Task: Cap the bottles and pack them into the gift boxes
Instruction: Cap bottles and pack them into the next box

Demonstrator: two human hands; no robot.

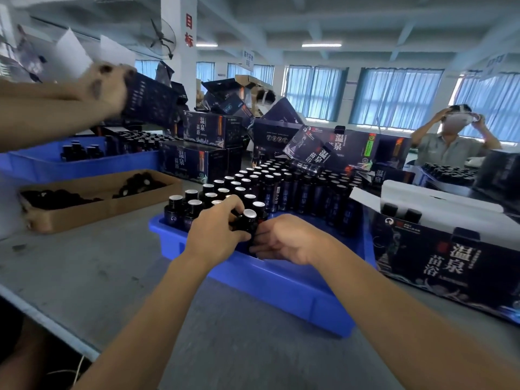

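Wall fan [161,38], blue curtains [394,97]

The grey table [92,277] holds a blue tray [281,280] of bottles [281,190] in the middle, with an open gift box [439,263] just beside it on the right. A cardboard tray [84,215] of black caps [62,198] and another blue tray [84,167] sit on the left.

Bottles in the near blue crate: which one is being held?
The silver-topped bottle at the near edge of the crate, gripped between left hand and right hand; the rest stand in rows.
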